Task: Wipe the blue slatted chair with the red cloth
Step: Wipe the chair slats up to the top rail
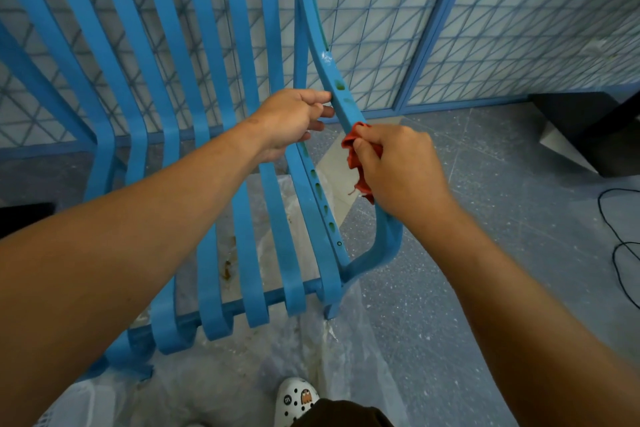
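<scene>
The blue slatted chair fills the left and middle of the head view, its long curved slats running from the back down to the seat. Its right side rail bears dark greenish smears and a pale scuff. My right hand grips the bunched red cloth and presses it against that rail, just below the smears. My left hand reaches between the slats and pinches the same rail a little higher up, thumb and fingers curled on its edge.
A blue wire-grid partition stands behind the chair. Clear plastic sheeting with brown stains lies on the speckled grey floor under the seat. A dark box and black cables are at the right. My white patterned shoe shows at the bottom.
</scene>
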A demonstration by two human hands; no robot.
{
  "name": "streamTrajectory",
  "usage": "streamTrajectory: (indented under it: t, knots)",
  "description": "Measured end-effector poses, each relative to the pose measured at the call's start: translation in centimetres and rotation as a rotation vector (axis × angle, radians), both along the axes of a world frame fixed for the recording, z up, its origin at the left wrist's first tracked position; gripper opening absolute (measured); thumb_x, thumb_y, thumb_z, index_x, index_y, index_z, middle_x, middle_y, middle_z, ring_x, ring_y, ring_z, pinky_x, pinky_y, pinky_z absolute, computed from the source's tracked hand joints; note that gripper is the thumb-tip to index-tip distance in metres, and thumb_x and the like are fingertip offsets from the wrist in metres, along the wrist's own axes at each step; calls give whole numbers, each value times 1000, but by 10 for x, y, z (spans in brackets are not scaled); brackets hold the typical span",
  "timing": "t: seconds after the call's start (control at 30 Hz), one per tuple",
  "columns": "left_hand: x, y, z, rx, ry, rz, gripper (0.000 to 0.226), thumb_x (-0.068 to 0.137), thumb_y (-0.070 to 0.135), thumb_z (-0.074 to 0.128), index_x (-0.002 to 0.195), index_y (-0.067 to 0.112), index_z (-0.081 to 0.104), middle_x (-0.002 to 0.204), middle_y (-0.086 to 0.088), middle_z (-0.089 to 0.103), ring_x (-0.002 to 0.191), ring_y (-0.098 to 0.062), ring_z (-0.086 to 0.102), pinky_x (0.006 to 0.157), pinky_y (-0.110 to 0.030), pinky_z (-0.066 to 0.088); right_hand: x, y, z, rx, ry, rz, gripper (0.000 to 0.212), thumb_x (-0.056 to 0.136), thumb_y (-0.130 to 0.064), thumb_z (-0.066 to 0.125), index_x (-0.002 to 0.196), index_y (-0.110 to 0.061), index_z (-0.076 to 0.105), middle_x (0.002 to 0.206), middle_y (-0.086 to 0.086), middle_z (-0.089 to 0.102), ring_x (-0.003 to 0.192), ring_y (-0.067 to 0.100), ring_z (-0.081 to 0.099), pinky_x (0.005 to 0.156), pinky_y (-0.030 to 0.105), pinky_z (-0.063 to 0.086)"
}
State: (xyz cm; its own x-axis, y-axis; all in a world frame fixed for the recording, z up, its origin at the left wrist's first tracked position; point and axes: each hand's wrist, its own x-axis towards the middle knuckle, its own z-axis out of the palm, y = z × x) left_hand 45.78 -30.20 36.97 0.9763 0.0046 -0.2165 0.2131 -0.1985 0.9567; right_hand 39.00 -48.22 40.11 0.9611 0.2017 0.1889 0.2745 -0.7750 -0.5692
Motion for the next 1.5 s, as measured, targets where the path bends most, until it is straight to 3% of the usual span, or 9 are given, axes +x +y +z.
streamTrajectory:
  t: [0.23, 0.43, 0.77, 1.03, 1.17, 1.23, 1.33, 1.37, 1.5]
  knots:
    - [3, 1, -3, -10, -40, 22, 27, 103, 34, 55, 125, 28, 69, 114, 10, 74, 104, -13, 69, 93, -32, 51, 23, 3, 5, -5, 4, -12, 25, 101, -29, 56, 96, -25, 80, 76, -8, 73, 63, 8, 65, 60, 25, 55]
    - [12, 1, -7, -121, -48, 114, 28, 105, 38, 50, 102, 25, 75, 92, 8, 79, 92, -15, 72, 88, -34, 49, 68, 26, 4, 60, -4, -43, 22, 97, -29, 60, 96, -25, 82, 83, -3, 77, 72, 13, 69, 77, 37, 59]
    - [31, 2, -13, -254, 52, 95, 26, 105, 36, 49, 94, 22, 68, 92, 4, 77, 84, -15, 67, 75, -29, 45, 52, 22, -2, 203, 94, -70, 23, 101, -25, 58, 92, -24, 79, 70, -7, 73, 55, 14, 71, 54, 38, 61]
    - [30, 7, 18, -273, 239, 73, 22, 106, 36, 48, 94, 25, 62, 94, 1, 72, 83, -15, 65, 72, -25, 48, 30, 10, 7, 367, 345, -120, 26, 103, -21, 59, 127, -28, 64, 82, -10, 75, 63, 21, 72, 55, 35, 62]
    - [30, 4, 28, -315, 341, 118, 17, 106, 33, 48, 95, 26, 59, 95, 1, 72, 82, -16, 65, 72, -26, 48, 24, 6, 8, 341, 398, -171, 56, 102, -21, 60, 153, -22, 37, 86, -30, 62, 68, -14, 65, 58, 5, 50]
    - [30, 2, 31, -336, 379, 137, 18, 106, 32, 49, 96, 25, 62, 93, 3, 71, 80, -15, 66, 71, -26, 49, 26, 6, 8, 334, 420, -180, 45, 102, -22, 60, 145, -19, 48, 87, -23, 66, 70, -11, 67, 61, 9, 54]
    - [33, -1, 32, -372, 440, 153, 21, 106, 33, 50, 96, 26, 67, 90, 6, 73, 78, -13, 67, 70, -25, 50, 30, 8, 5, 335, 439, -182, 25, 99, -35, 58, 123, -29, 61, 107, -3, 68, 89, 16, 72, 75, 45, 62]
    - [35, -1, 33, -380, 459, 163, 22, 106, 33, 50, 96, 26, 68, 91, 6, 73, 79, -13, 68, 70, -25, 50, 33, 9, 5, 313, 425, -187, 23, 97, -39, 57, 119, -31, 62, 112, -2, 65, 94, 17, 70, 79, 45, 61]
    - [38, -1, 36, -399, 518, 191, 24, 106, 32, 49, 96, 25, 70, 92, 5, 75, 84, -16, 69, 73, -26, 51, 41, 18, 8, 315, 373, -224, 5, 100, -24, 62, 102, -29, 60, 108, 0, 59, 87, -5, 63, 76, 14, 54]
